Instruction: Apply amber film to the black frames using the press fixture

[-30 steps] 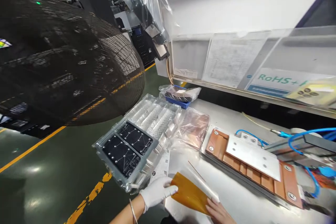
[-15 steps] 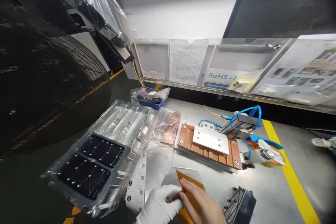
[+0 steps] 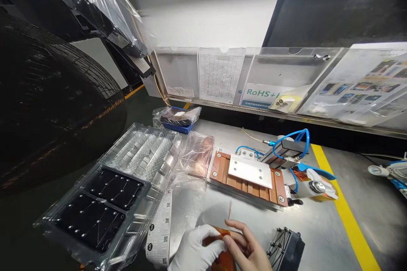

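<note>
My left hand [image 3: 194,250], in a white glove, and my bare right hand [image 3: 249,249] meet at the bottom edge of the view. Together they pinch a thin amber film sheet [image 3: 222,237], seen almost edge-on between the fingers, just above the metal table [image 3: 318,224]. Behind my hands lies a copper-coloured fixture [image 3: 219,170] with a silver plate [image 3: 251,170] screwed on top. A black finned block [image 3: 284,247] sits right beside my right hand.
A clear plastic tray [image 3: 111,194] with black parts overhangs the table's left edge, and a barcode label strip [image 3: 159,228] lies next to it. Blue air hoses [image 3: 294,135] and a pneumatic unit lie right of the fixture. A blue tray in a bag [image 3: 176,116], a document rail and a large black fan guard [image 3: 47,106] stand behind and left.
The view swung right and down onto the table. The amber sheet, spread flat a second ago, is now turned nearly edge-on and gathered between both hands.
</note>
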`<state>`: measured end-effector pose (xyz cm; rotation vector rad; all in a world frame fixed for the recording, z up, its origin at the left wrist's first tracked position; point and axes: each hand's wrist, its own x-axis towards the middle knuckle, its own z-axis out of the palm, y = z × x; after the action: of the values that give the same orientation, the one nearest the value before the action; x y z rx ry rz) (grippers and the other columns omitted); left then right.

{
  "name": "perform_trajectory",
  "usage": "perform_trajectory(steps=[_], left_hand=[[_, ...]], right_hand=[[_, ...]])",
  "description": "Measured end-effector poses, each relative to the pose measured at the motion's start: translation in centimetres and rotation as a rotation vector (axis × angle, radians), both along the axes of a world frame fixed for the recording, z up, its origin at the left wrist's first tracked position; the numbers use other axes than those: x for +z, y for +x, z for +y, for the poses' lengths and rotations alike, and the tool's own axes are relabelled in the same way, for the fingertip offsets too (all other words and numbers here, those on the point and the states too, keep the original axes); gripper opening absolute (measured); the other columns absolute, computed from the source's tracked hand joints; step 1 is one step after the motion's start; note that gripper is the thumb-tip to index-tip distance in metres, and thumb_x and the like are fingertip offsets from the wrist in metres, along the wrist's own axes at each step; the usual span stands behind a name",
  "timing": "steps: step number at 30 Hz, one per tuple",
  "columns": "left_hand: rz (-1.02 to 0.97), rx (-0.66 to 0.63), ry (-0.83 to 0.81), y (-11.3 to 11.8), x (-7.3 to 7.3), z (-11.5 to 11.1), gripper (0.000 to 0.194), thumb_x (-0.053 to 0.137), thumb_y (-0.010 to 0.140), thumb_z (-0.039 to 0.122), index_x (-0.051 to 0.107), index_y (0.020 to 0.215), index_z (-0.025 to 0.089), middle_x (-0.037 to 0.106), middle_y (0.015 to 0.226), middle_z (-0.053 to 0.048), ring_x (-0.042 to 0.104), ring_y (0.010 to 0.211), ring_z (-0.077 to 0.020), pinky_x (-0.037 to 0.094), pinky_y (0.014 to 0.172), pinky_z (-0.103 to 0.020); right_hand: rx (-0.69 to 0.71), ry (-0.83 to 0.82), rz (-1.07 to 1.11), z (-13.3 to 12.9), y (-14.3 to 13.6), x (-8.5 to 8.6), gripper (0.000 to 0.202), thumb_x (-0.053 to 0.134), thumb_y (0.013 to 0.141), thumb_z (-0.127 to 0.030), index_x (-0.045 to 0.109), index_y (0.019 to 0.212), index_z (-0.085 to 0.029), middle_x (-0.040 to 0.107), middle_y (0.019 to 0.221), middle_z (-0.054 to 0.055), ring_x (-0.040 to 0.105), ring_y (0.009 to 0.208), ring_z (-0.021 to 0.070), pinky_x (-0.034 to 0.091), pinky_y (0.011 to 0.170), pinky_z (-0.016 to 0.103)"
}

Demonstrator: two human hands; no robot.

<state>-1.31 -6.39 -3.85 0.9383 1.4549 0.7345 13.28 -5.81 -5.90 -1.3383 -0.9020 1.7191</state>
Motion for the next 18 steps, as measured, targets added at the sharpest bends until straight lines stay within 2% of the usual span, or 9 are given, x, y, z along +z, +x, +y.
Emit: perform_trajectory(steps=[3,4,7,9,10,15,18], left_hand=[[-0.011,0.004,-0.035,-0.1,0.0,0.0,0.015,0.068,0.068,0.029,0.072,0.075,0.017,0.071,0.068,-0.003,0.062,0.062,-0.0150,0.046,0.055,-0.023],[-0.009,0.000,-0.047,-0.1,-0.2,-0.1,0.014,0.068,0.068,0.029,0.071,0.074,0.017,0.069,0.066,-0.002,0.061,0.061,-0.0148,0.046,0.055,-0.023],[-0.032,0.003,-0.065,-0.1,-0.8,-0.4,0.018,0.067,0.069,0.036,0.066,0.070,0.017,0.066,0.058,0.000,0.059,0.056,-0.0136,0.045,0.055,-0.024],[-0.067,0.041,-0.082,-0.1,-1.4,-0.5,0.026,0.068,0.069,0.043,0.061,0.067,0.017,0.065,0.057,0.001,0.057,0.053,-0.0127,0.043,0.054,-0.024],[-0.086,0.070,-0.092,-0.2,-1.7,-0.6,0.031,0.069,0.068,0.046,0.059,0.066,0.018,0.064,0.057,0.001,0.057,0.052,-0.0125,0.043,0.053,-0.024],[-0.145,0.223,-0.157,-1.4,-3.6,-1.0,0.052,0.071,0.058,0.065,0.048,0.063,0.019,0.064,0.057,0.000,0.059,0.050,-0.0134,0.039,0.049,-0.024],[-0.109,0.279,-0.214,-2.8,-5.8,-1.9,0.060,0.069,0.054,0.073,0.047,0.065,0.019,0.065,0.059,0.000,0.060,0.052,-0.0137,0.039,0.048,-0.024]], right_hand=[[0.038,-0.074,0.123,0.3,0.3,0.0,0.039,0.068,0.072,-0.059,0.062,0.082,-0.022,0.068,0.064,-0.001,0.061,0.061,0.0129,0.047,0.059,0.021],[0.044,-0.079,0.125,0.4,0.4,0.0,0.038,0.067,0.073,-0.058,0.062,0.077,-0.021,0.067,0.063,-0.001,0.061,0.062,0.0122,0.047,0.060,0.021],[-0.020,-0.115,0.139,0.6,0.6,-0.5,0.041,0.068,0.072,-0.060,0.064,0.076,-0.020,0.074,0.084,0.004,0.067,0.087,0.0179,0.050,0.078,0.024],[-0.136,-0.166,0.180,0.8,0.9,-1.1,0.041,0.072,0.068,-0.059,0.065,0.080,-0.020,0.074,0.098,0.006,0.065,0.101,0.0216,0.050,0.088,0.027],[-0.209,-0.199,0.210,1.0,1.2,-1.4,0.041,0.075,0.065,-0.057,0.065,0.081,-0.020,0.074,0.099,0.005,0.066,0.101,0.0216,0.051,0.089,0.028],[-0.677,-0.295,0.313,2.5,5.0,-2.5,0.051,0.090,0.042,-0.045,0.066,0.078,-0.019,0.076,0.085,-0.001,0.070,0.082,0.0151,0.058,0.073,0.019],[-0.882,-0.292,0.269,3.1,8.0,-2.6,0.059,0.093,0.030,-0.041,0.066,0.077,-0.018,0.076,0.081,-0.001,0.070,0.074,0.0128,0.059,0.067,0.015]])
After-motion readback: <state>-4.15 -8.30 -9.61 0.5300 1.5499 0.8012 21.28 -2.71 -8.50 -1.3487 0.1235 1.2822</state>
